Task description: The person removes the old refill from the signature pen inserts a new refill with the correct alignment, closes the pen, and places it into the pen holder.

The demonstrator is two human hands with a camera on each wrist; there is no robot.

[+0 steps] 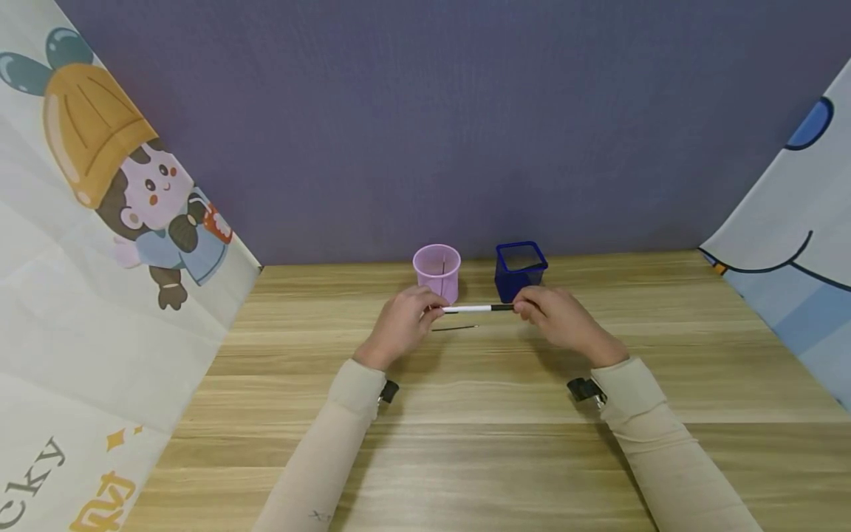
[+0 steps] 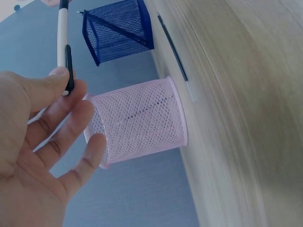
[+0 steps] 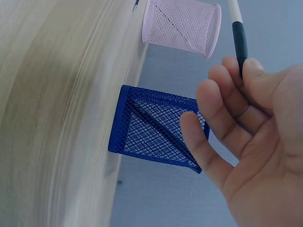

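Observation:
A white pen (image 1: 470, 309) with black ends is held level between my two hands above the table. My left hand (image 1: 405, 325) pinches its clip end between thumb and index finger; the other fingers are spread loosely. At the opposite black end, my right hand (image 1: 558, 318) pinches the pen with thumb and fingertips. Below it, a thin dark pen refill (image 2: 174, 49) with a clear end lies on the table. Behind my left hand stands a pink round mesh pen cup (image 2: 142, 123) with a thin dark stick inside. A square blue mesh pen holder (image 3: 156, 127) stands behind my right hand, a dark rod leaning in it.
The wood-grain table (image 1: 505, 443) meets a grey-blue backdrop (image 1: 465, 133) just behind the two holders. Printed cloths hang on both sides, with a cartoon figure (image 1: 159, 177) on the left one.

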